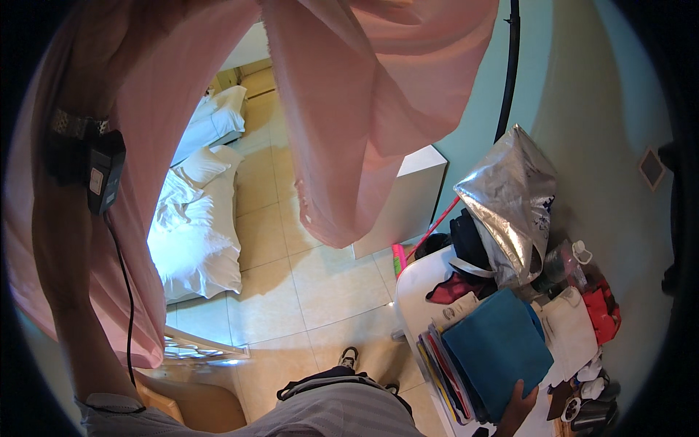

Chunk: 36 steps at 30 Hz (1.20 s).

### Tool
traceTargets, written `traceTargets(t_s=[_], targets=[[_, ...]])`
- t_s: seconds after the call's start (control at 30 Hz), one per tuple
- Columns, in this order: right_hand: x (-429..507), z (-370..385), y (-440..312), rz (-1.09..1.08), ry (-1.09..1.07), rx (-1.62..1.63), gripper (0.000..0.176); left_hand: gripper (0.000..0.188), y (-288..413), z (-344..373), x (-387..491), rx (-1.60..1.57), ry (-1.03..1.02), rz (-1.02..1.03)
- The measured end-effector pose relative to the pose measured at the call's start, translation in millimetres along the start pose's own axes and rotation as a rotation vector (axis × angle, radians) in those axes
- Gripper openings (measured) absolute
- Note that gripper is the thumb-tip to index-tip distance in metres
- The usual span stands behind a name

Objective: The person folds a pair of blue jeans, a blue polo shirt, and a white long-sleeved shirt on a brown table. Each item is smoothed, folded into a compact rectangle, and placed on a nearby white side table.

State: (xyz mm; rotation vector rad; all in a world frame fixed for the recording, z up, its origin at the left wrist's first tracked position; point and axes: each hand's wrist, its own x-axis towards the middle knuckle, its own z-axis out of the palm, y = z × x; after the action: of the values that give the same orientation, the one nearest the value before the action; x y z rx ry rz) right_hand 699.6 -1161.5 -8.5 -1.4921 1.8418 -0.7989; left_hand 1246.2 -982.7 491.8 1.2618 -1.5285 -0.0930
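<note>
A pink curtain [338, 109] hangs across the upper left and middle. My left arm reaches up beside it at the left, with a black device strapped near the wrist; where the hand meets the curtain at the top is too dark to tell. My right hand [521, 407] rests against the lower right edge of a blue fabric item [497, 349]. That item lies on a stack of folders or folded things [448, 377] on a white table [415, 284].
A silver insulated bag [508, 202], a clear plastic jug [557, 262] and a red bag [600, 311] crowd the table. White-covered beds [202, 229] stand beyond the curtain. A brown chair [202, 399] is at lower left, a white cabinet [404, 202] behind the table.
</note>
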Motion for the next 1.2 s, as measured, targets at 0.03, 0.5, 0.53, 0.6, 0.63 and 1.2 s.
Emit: traceTargets(t_s=[0.03,0.5,0.53,0.6,0.63,1.2], targets=[[0.3,0.4,-0.1,-0.018,-0.014,0.077,0.064,0.081,-2.3,2.8,-3.7,0.035,0.024,0.037],[3.6,4.2,2.2,0.027,-0.014,0.081,0.066,0.082,0.2,10.1,-12.1,0.223,-0.008,0.129],[4.9,4.7,3.5,0.052,-0.002,0.056,0.067,0.079,-0.9,8.1,-12.2,0.236,-0.015,0.127],[7.1,4.9,6.1,0.099,0.021,0.005,0.068,0.074,-2.2,0.1,-12.3,0.179,-0.033,0.084],[8.3,4.7,7.2,0.083,0.009,0.010,0.068,0.071,-2.6,-6.2,-12.9,0.113,-0.040,0.050],[6.2,3.2,-0.3,0.087,-0.029,0.049,0.066,0.068,-18.7,-70.4,-8.8,-0.211,-0.048,-0.157]])
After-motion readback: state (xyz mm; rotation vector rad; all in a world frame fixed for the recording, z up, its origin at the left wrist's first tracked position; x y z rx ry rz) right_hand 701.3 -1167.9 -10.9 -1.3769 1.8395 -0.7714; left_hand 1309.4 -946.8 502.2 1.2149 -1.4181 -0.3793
